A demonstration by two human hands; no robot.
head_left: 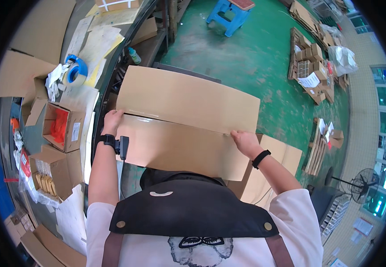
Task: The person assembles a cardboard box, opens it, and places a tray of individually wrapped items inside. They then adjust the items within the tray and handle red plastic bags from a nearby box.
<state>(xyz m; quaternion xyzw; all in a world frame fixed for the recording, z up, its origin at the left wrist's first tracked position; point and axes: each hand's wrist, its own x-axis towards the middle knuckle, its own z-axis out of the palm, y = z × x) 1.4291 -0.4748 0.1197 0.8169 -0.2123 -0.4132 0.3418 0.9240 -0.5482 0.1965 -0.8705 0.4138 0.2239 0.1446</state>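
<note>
The left hand (112,122) and right hand (246,144), both curled closed, grip opposite ends of the 2 nearly meeting flaps (188,95) of a plain brown cardboard box (179,149) beside the right edge of the counter (35,134).

Left of your left hand (112,123), you have a blue tape holder (82,66) and a small open box (74,130) with red stuff (59,125) inside. A blue stool (234,9) stands far ahead of your right hand (246,143). Far to the right of that hand are little boxes (314,54) and a black fan (364,184).
</note>
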